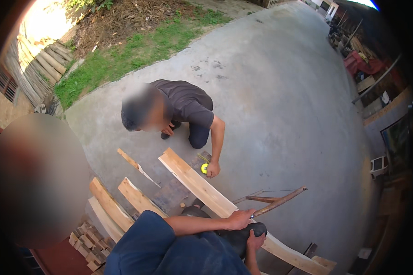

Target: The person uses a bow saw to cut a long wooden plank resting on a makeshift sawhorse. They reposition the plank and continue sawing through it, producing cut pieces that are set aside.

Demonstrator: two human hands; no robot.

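Note:
My left hand (pixel 239 220) is closed on the end of a wooden frame saw (pixel 280 204), whose frame slants up to the right over the concrete. Below it, my right hand (pixel 257 240) has its fingers curled against a rounded black shape, my knee or shoe, and what it grips is hidden. A long pale wooden board (pixel 202 185) passes beneath my leg and reappears at the lower right. Beside its far end crouches a co-worker (pixel 183 105) in a dark shirt, one hand on a yellow tape measure (pixel 204 168).
Several rough planks (pixel 110 204) lie to the left, with a thin split strip (pixel 136 166) farther out. Cut wood blocks (pixel 89 245) are piled at the lower left. Another person (pixel 36 183) is close on my left. Logs (pixel 50 64) lean near the grass.

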